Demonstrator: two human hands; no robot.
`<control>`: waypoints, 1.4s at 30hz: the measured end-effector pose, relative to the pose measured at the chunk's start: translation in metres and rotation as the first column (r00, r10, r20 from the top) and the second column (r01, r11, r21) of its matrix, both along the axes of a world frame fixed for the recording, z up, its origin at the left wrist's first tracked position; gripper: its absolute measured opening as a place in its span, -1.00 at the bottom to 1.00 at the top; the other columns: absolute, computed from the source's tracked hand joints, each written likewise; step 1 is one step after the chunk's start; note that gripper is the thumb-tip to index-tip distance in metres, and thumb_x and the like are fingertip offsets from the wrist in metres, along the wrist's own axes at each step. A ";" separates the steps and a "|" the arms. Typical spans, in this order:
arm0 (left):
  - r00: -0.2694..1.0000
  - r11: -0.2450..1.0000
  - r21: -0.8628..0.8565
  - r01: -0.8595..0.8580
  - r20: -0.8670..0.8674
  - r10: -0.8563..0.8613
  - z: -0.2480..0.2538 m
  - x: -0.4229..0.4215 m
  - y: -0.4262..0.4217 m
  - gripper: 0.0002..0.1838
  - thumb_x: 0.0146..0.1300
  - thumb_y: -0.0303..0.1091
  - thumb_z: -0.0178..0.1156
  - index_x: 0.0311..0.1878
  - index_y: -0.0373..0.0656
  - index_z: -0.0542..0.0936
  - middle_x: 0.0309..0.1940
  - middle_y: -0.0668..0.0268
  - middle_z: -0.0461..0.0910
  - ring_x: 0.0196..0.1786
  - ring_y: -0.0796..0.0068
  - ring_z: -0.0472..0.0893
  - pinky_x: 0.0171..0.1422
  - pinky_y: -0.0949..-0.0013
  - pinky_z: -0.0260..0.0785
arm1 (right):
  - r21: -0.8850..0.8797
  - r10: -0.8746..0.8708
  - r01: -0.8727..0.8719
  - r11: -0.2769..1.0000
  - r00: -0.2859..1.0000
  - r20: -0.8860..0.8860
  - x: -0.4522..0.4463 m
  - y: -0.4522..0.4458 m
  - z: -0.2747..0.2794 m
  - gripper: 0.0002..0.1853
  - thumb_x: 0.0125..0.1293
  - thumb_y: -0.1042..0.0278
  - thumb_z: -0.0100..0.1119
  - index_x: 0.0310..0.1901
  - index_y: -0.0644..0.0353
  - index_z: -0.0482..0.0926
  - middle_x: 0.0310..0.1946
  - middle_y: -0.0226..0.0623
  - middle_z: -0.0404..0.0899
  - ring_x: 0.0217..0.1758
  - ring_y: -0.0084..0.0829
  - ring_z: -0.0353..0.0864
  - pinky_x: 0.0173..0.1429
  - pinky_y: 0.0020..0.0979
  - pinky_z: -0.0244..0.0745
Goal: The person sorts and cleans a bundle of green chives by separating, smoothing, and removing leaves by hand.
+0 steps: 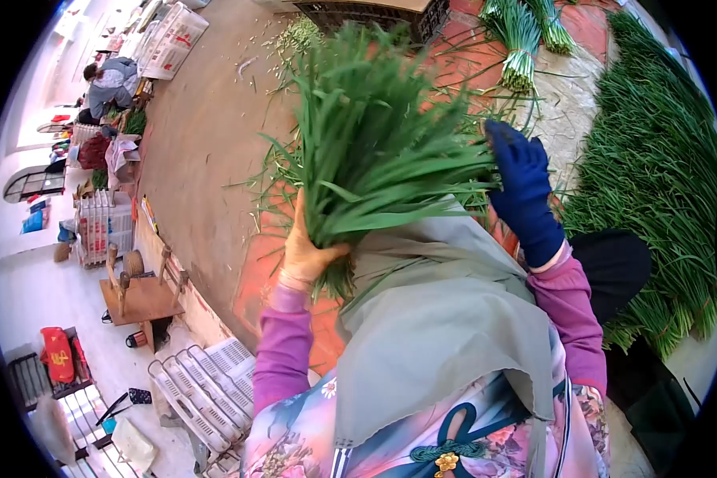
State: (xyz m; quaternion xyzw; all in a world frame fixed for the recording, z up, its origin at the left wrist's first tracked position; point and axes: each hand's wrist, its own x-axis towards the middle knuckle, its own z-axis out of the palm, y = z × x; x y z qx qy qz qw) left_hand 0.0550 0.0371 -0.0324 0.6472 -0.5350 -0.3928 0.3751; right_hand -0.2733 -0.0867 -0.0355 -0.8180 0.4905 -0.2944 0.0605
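A thick bunch of garlic chives (374, 143) is clasped near its lower end by my left hand (309, 251), whose thumb and fingers wrap round it. The long green leaves fan upward and to the right, blurred at their upper end. My right hand (526, 187), in a dark blue glove, is beside the right-hand leaf tips. Its fingers are bent and a little apart, with nothing plainly gripped. A grey apron (446, 311) covers my lap below the bunch.
A large heap of chives (645, 183) lies at right. Tied bundles (520, 56) lie at the top by a dark crate (430, 20). Loose trimmings (299, 36) litter the floor. At left are a wooden stool (139, 299), white plastic crates (207, 390) and another person (110, 84).
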 end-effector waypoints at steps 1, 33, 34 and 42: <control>0.976 0.988 0.154 -0.015 -0.214 0.048 0.006 0.010 -0.005 0.08 -0.38 -0.69 0.38 0.34 -0.20 0.07 0.17 0.17 0.32 0.17 0.36 0.36 0.22 0.30 0.26 | 0.007 0.001 -0.001 1.000 0.999 0.045 -0.007 -0.002 -0.002 -0.26 -0.06 0.30 0.29 0.24 0.05 0.24 0.11 -0.16 0.33 0.16 -0.19 0.33 0.21 -0.19 0.16; 0.770 0.851 0.414 -0.324 -0.407 0.491 0.017 -0.008 -0.070 -0.60 0.16 -0.22 0.17 -0.02 -0.27 0.44 -0.23 0.21 0.57 -0.29 0.38 0.59 -0.22 0.36 0.50 | 0.260 0.345 -0.413 0.873 0.899 0.270 0.030 0.000 -0.004 -0.65 0.06 0.18 0.25 -0.09 0.03 0.51 -0.47 -0.27 0.53 -0.43 -0.19 0.53 -0.35 -0.26 0.41; 0.772 0.852 0.414 -0.320 -0.408 0.488 0.018 -0.008 -0.069 -0.60 0.16 -0.22 0.17 -0.02 -0.27 0.44 -0.23 0.21 0.57 -0.29 0.38 0.59 -0.22 0.36 0.50 | 0.180 0.302 -0.383 0.906 0.884 0.357 0.032 -0.008 0.006 -0.64 0.05 0.18 0.26 -0.09 0.03 0.51 -0.44 -0.27 0.54 -0.40 -0.21 0.53 -0.35 -0.27 0.41; 0.808 0.908 0.320 -0.271 -0.438 0.395 0.008 -0.004 -0.067 -0.66 0.18 -0.24 0.15 -0.06 -0.25 0.47 -0.25 0.24 0.58 -0.28 0.40 0.59 -0.19 0.36 0.49 | -0.239 0.190 -0.207 0.949 0.977 -0.093 0.063 -0.073 0.045 -0.29 0.00 0.21 0.28 0.23 0.06 0.25 -0.05 -0.21 0.44 -0.04 -0.20 0.45 -0.14 -0.30 0.39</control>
